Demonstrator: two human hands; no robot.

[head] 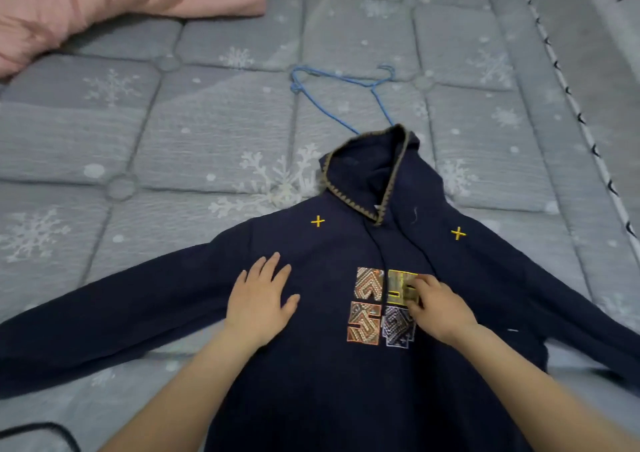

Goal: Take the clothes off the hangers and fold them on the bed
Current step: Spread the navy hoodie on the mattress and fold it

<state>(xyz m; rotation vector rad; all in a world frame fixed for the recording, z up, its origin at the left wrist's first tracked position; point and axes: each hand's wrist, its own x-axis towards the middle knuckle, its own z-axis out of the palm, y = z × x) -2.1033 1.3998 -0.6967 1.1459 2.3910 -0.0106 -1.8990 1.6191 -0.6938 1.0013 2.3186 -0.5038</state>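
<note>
A dark navy hoodie [325, 375] lies face up on the bed with both sleeves spread out to the sides and the hood pointing away from me. It has an embroidered patch on the chest and two yellow crosses near the shoulders. My left hand [260, 301] rests flat on the chest, fingers straight. My right hand [438, 308] lies on the embroidered patch with its fingers bent against the fabric. A blue wire hanger [341, 81] lies bare on the mattress beyond the hood, apart from the hoodie.
The bed is a grey quilted mattress [173, 133] with white snowflakes. A pink pillow [104, 4] sits at the far left corner. The mattress edge with piping [571, 105] runs down the right. A dark cord [41, 431] curls at the bottom left.
</note>
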